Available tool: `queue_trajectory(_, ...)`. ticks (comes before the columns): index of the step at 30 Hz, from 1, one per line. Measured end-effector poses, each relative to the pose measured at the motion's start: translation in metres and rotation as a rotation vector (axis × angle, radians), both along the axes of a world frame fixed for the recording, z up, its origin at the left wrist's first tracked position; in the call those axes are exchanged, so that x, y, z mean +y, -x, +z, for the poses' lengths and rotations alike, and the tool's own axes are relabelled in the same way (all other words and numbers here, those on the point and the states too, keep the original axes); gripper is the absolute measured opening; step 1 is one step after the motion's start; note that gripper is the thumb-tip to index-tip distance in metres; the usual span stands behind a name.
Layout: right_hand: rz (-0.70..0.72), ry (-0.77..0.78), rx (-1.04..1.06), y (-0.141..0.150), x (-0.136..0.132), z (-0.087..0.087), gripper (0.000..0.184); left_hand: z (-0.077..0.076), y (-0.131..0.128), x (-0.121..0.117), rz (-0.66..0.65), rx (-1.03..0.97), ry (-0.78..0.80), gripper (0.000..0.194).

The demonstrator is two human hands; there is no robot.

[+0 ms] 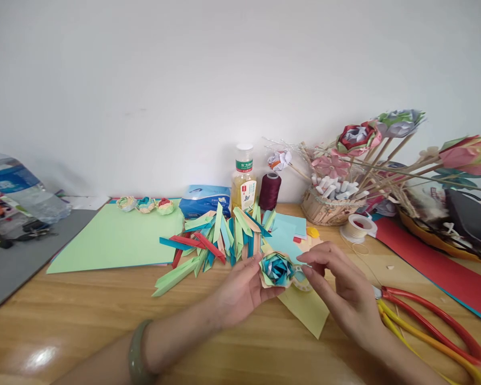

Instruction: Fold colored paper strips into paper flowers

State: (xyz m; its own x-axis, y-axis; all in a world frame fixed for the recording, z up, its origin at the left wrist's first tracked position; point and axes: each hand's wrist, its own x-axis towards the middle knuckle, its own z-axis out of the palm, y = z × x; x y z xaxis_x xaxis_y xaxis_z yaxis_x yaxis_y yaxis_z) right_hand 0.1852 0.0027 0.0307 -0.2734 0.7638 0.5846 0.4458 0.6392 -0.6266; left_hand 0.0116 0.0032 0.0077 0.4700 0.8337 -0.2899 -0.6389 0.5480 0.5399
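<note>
Wide across the lower frame runs the wooden surface (104,326), and a light green sheet (104,240) spreads over its left half. Over on the right, a long red sheet (436,267) slants to the frame's edge. Centre stage, a heap of folded paper strips (210,247) bristles in green, red, blue and peach, while a tool with red and yellow handles (428,300) sits lower right.

Now the hands! The right hand (347,294), right of centre, has thumb and forefinger bent close together just beside the flower; whether they pinch anything, one cannot tell. The left hand (242,291), lower centre, grasps the flower, its thumb at the upper edge and fingers beneath.

Upper right, a woven basket (328,213) carries paper flowers on sticks (356,138). Back at centre stand a blue tissue pack (206,200) and a bottle (243,184). And here's the paper flower (278,269) itself, blue petals ringed with cream, just below the frame's middle! A maroon thread spool (270,191) stands beside the bottle, and three little paper flowers (145,204) line up left of centre.
</note>
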Motion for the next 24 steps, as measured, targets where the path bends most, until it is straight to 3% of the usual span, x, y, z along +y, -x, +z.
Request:
queue_trajectory(9,0.048,-0.064,-0.083,0.0008,-0.0013,-0.0015,0.013,0.0015,0.0006,0.0004,-0.017,0.013,-0.014,0.022)
queue_trajectory(16,0.159,0.065,0.026,0.0046,0.0034,-0.0056,0.015,0.0032,-0.0009,0.0001,-0.023,0.003,-0.011,0.021)
queue_trajectory(24,0.168,0.153,0.102,0.0056,0.0036,-0.0039,0.017,0.0017,0.0018,0.0012,-0.006,0.01,0.014,0.013)
